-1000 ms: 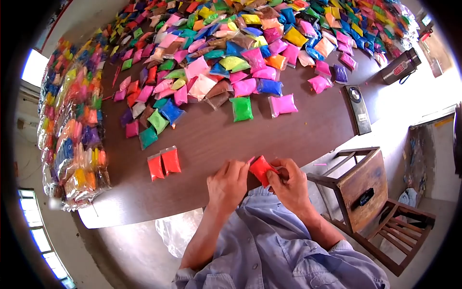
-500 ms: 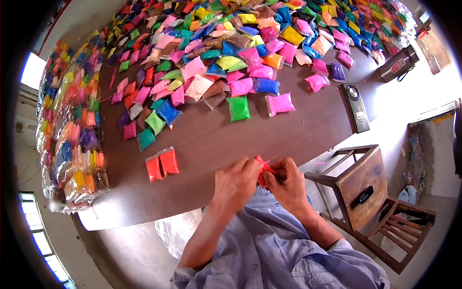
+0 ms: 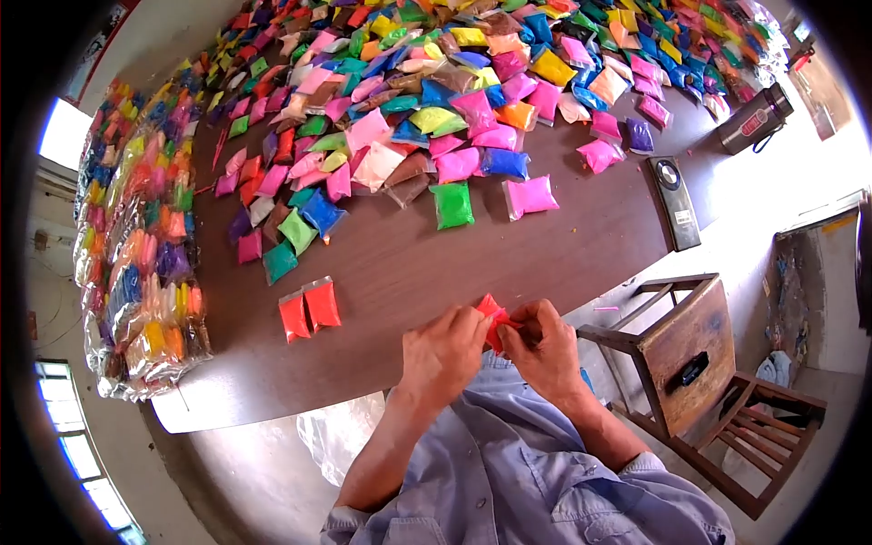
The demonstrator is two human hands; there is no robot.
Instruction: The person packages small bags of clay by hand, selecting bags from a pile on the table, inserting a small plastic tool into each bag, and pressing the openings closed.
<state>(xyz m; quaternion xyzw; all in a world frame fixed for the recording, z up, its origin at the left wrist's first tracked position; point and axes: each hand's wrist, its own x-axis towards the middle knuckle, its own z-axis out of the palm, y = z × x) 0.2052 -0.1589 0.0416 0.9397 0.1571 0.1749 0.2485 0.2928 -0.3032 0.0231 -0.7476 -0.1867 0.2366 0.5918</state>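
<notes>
Between my two hands, at the table's near edge, is a small red plastic packet (image 3: 491, 310). The fingers of my left hand (image 3: 445, 350) pinch it from the left. My right hand (image 3: 545, 347) grips its right side, thumb and fingers pressed together. Much of the packet is hidden behind my fingers. Off to the left, two red packets (image 3: 308, 310) lie side by side on the brown table (image 3: 409, 263). Farther out, a green packet (image 3: 451, 205) and a pink packet (image 3: 530, 196) lie at the front of a large heap of coloured packets (image 3: 436, 120).
Clear bags filled with coloured packets (image 3: 145, 272) are stacked along the table's left edge. A dark bottle (image 3: 752, 120) and a long black box (image 3: 673, 204) are at the right. Beside the table is a wooden chair (image 3: 686, 354) with a black object on it.
The fingers have shifted slightly on the red packet, and a little more of its upper part shows. The whole view has moved very slightly; the other packets lie as before.
</notes>
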